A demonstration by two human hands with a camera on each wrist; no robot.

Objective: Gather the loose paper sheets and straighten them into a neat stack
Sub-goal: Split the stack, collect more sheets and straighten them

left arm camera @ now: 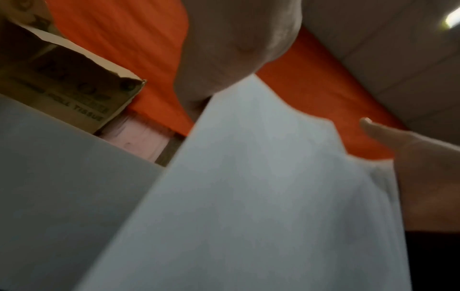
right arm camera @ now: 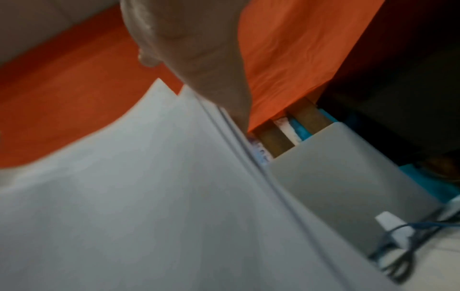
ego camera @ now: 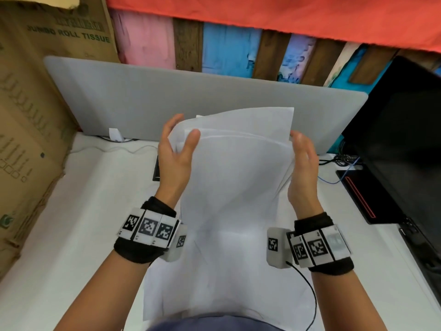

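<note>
I hold a bundle of white paper sheets (ego camera: 238, 177) tilted up above the white table (ego camera: 83, 211). Their top edges are fanned and uneven, and their lower ends spread toward my body. My left hand (ego camera: 185, 126) pinches the upper left corner, thumb in front and fingers behind. My right hand (ego camera: 301, 149) lies flat with straight fingers against the right edge of the sheets. The left wrist view shows the sheets (left arm camera: 248, 196) under my left hand (left arm camera: 224, 59), with the right hand (left arm camera: 410, 157) across from it. The right wrist view has my right hand (right arm camera: 194, 49) along the layered sheet edges (right arm camera: 149, 196).
A grey divider panel (ego camera: 191, 96) stands behind the table. A large cardboard box (ego camera: 35, 115) fills the left side. A black monitor (ego camera: 405, 139) and its base stand at the right, with cables (ego camera: 343, 161) beside it. A thin black wire runs from my right wristband.
</note>
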